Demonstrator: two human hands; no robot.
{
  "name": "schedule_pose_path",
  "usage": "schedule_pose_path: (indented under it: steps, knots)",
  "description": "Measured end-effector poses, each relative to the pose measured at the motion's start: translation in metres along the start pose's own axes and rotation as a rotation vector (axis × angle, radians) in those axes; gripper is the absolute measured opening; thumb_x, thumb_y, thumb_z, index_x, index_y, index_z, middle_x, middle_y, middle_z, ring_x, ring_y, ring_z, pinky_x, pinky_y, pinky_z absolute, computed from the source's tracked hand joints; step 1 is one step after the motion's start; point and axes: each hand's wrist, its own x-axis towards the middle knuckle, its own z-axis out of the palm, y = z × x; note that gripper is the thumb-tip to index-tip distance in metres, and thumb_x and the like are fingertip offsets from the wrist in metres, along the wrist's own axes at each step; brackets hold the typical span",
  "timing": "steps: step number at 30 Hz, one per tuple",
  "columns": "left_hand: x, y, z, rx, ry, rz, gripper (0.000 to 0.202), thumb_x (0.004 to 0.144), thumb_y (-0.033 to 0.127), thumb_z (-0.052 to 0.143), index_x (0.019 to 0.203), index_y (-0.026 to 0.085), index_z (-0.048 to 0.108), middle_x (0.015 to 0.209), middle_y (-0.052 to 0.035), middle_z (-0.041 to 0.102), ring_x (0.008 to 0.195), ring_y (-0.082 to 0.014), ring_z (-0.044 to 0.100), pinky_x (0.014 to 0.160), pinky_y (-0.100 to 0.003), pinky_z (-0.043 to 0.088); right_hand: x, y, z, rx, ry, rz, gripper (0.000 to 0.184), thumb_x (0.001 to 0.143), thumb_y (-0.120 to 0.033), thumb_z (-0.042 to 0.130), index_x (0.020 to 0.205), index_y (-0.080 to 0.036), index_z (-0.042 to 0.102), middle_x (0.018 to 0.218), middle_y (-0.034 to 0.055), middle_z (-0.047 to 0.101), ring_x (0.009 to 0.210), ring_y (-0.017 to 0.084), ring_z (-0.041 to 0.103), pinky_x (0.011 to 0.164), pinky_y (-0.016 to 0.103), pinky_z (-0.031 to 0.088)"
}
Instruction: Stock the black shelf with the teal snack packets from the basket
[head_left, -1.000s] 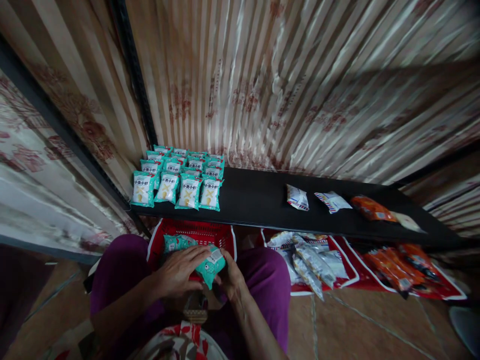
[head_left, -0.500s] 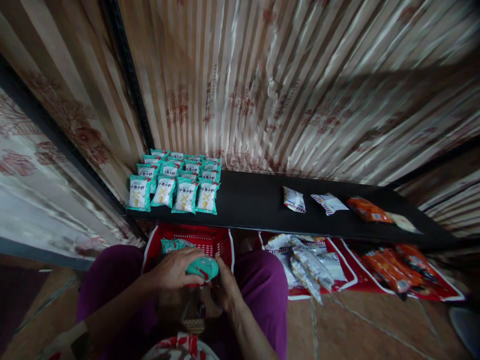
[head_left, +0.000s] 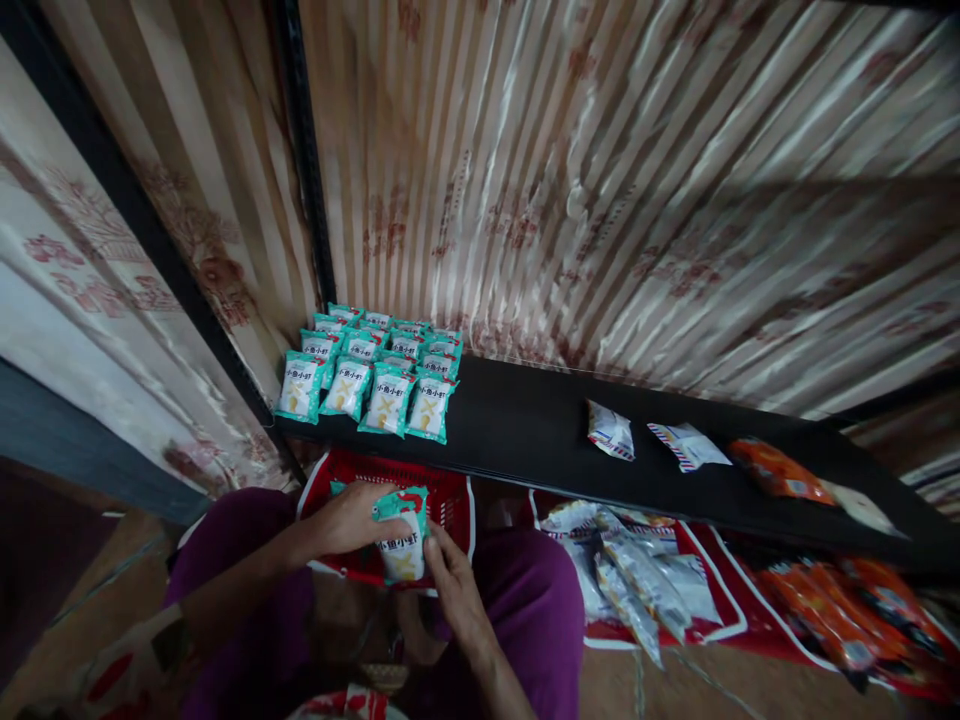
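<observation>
Between both hands, over the red basket (head_left: 330, 480), is a teal and white snack bag (head_left: 405, 545), its printed front turned up toward me. My left hand (head_left: 352, 520) grips its upper left part, fingers closed on the edge. Along its right edge, my right hand (head_left: 454, 575) holds it with thumb and fingers. Part of another teal bag shows behind my left hand in the basket. Several matching snack bags (head_left: 388, 398) stand in rows at the left end of the black shelf (head_left: 510, 420).
Two white bags (head_left: 611, 430) and an orange bag (head_left: 780, 470) lie farther right on the shelf. Below stand a basket of silvery bags (head_left: 637, 570) and one of orange bags (head_left: 840, 610). A dark metal post (head_left: 307, 150) and a striped curtain (head_left: 525, 200) stand behind.
The held bag has turned from its end view so that its white printed front faces me. Both hands remain on it. My view has shifted and tilted slightly.
</observation>
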Motion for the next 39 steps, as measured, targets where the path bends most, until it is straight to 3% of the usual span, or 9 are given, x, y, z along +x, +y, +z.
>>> schedule_pose_path:
  steps: [3,8,13,15,18,24,30,33,39]
  knots:
    - [0.012,0.009,-0.007,0.005,-0.030,0.002,0.036,0.075,0.053,0.058,0.082,0.018,0.065,0.072,0.0004,0.066,0.068,-0.0157,0.059,0.056,-0.020,0.038,-0.003,-0.011,-0.005,-0.058,-0.005,-0.018,0.059,0.061,-0.052,0.077,0.111,-0.023,0.065,0.102,0.0034,0.071,0.098,0.024,0.063,0.086,0.033,0.049]
    - [0.038,0.028,-0.010,-0.021,-0.068,0.051,0.036,0.073,0.052,0.059,0.077,0.017,0.064,0.070,0.0007,0.063,0.066,-0.0147,0.054,0.054,-0.019,0.036,0.000,-0.024,-0.022,-0.179,0.002,-0.064,0.053,0.068,-0.050,0.072,0.109,-0.018,0.065,0.099,0.0059,0.071,0.090,0.024,0.064,0.080,0.033,0.050]
    - [0.070,0.046,-0.011,-0.071,-0.095,0.096,0.041,0.072,0.056,0.059,0.075,0.015,0.062,0.066,0.0025,0.057,0.065,-0.0126,0.050,0.054,-0.019,0.035,0.007,-0.039,-0.037,-0.137,0.103,-0.079,0.051,0.070,-0.050,0.071,0.110,-0.019,0.064,0.100,0.0059,0.071,0.091,0.025,0.064,0.080,0.034,0.050]
    - [0.084,0.052,-0.011,-0.176,-0.111,0.106,0.043,0.072,0.057,0.058,0.075,0.015,0.060,0.065,0.0026,0.054,0.064,-0.0118,0.050,0.053,-0.019,0.037,0.010,-0.046,-0.042,-0.115,0.170,-0.092,0.051,0.068,-0.050,0.072,0.109,-0.020,0.065,0.102,0.0059,0.071,0.093,0.026,0.063,0.081,0.034,0.050]
    - [0.103,0.059,-0.007,-0.441,-0.143,0.010,0.050,0.070,0.061,0.059,0.086,0.013,0.059,0.071,0.0010,0.055,0.060,-0.0115,0.053,0.051,-0.021,0.044,0.016,-0.054,-0.050,-0.094,0.240,-0.099,0.050,0.070,-0.053,0.069,0.106,-0.019,0.066,0.100,0.0058,0.071,0.090,0.025,0.064,0.077,0.032,0.050]
    - [0.136,0.073,0.017,-0.683,0.048,-0.146,0.053,0.074,0.052,0.063,0.111,0.016,0.051,0.073,0.0021,0.052,0.060,-0.0096,0.053,0.045,-0.018,0.045,0.033,-0.063,-0.071,-0.078,0.336,-0.116,0.046,0.076,-0.055,0.061,0.104,-0.020,0.067,0.099,0.0052,0.072,0.085,0.021,0.064,0.075,0.029,0.049]
    - [0.154,0.089,0.037,-0.692,0.089,-0.237,0.038,0.076,0.052,0.062,0.087,0.016,0.053,0.082,-0.0032,0.061,0.079,-0.0145,0.057,0.047,-0.015,0.041,0.051,-0.071,-0.092,-0.062,0.371,-0.069,0.050,0.070,-0.059,0.064,0.100,-0.019,0.068,0.091,0.0057,0.073,0.080,0.022,0.065,0.072,0.030,0.050]
    - [0.161,0.095,0.040,-0.656,0.093,-0.308,0.036,0.079,0.051,0.058,0.087,0.015,0.055,0.088,-0.0054,0.063,0.080,-0.0155,0.058,0.048,-0.017,0.040,0.057,-0.075,-0.097,-0.052,0.360,-0.081,0.051,0.069,-0.059,0.065,0.100,-0.018,0.069,0.089,0.0060,0.073,0.081,0.022,0.065,0.073,0.031,0.050]
    - [0.182,0.096,0.040,-0.614,0.169,-0.317,0.036,0.080,0.050,0.057,0.086,0.014,0.057,0.087,-0.0065,0.065,0.074,-0.0149,0.058,0.049,-0.019,0.038,0.064,-0.093,-0.105,-0.054,0.284,-0.058,0.047,0.066,-0.050,0.073,0.101,-0.018,0.068,0.092,0.0057,0.072,0.087,0.022,0.065,0.077,0.031,0.051]
